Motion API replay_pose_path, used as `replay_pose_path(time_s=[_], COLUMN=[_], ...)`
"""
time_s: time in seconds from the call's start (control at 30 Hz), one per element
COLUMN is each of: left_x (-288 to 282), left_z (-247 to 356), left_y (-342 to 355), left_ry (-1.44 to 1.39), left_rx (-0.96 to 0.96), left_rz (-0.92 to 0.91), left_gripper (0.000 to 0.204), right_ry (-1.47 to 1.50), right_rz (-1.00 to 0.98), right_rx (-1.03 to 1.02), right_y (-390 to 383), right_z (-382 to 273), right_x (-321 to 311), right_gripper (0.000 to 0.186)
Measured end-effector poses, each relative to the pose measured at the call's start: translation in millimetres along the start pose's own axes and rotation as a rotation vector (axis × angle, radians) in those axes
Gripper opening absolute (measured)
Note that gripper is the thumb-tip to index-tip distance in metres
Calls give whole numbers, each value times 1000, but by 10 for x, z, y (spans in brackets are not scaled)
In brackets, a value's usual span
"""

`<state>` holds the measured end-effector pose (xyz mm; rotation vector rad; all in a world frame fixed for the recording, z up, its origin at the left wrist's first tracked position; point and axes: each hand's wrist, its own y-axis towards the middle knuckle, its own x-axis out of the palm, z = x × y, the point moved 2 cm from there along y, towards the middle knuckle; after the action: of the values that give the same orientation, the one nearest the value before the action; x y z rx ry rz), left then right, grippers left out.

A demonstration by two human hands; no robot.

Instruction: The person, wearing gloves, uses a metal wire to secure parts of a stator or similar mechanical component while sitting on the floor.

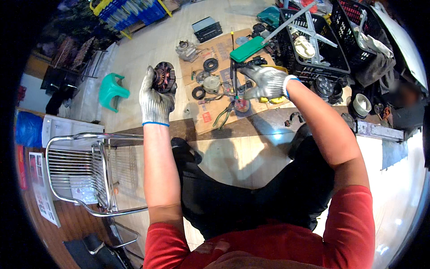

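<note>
My left hand (154,102), in a pale work glove with a blue cuff, grips a dark round motor part (164,77) with copper-coloured windings, raised to the left of the cardboard. My right hand (267,82), gloved likewise, hovers over the right side of the cardboard (208,117). Its fingers are stretched apart, with nothing visible between them. Left of it lie a long thin dark rod (233,67), a round silver housing (211,84) and a black ring (210,65). Pliers (222,115) with green handles rest near the cardboard's front edge. A yellow thing (274,99) lies partly hidden beneath my right hand.
Black crates (329,67) full of parts stand at the far right. A green case (247,49) lies before them. At left are a small green stool (113,92) and a metal chair (76,168). A silver casting (187,50) and black box (207,29) sit farther back.
</note>
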<state>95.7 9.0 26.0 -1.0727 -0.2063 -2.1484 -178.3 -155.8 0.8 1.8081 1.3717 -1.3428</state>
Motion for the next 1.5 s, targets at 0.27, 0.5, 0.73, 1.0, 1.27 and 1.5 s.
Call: replay_pose_path(time_s=[0.27, 0.5, 0.73, 1.0, 1.27, 1.5], left_x=[-39, 160, -7, -195, -442, -215], left_z=[-335, -577, -241, 377, 692, 462], left_y=[-76, -143, 20, 95, 101, 20], left_ry=[152, 132, 102, -116, -114, -135], left_rx=[-113, -187, -69, 39, 192, 178], left_rz=[-112, -303, -74, -26, 114, 186], left_gripper=[28, 29, 33, 32, 35, 28], right_ry=[223, 243, 417, -25, 371, 83], right_rz=[222, 428, 245, 263, 77, 168], right_rx=[-112, -460, -180, -482, 153, 383], right_y=[280, 555, 356, 76, -307, -477], right_z=[-745, -679, -722, -53, 512, 667], right_x=[-21, 435, 255, 197, 99, -130], right_gripper=[68, 29, 34, 30, 31, 53])
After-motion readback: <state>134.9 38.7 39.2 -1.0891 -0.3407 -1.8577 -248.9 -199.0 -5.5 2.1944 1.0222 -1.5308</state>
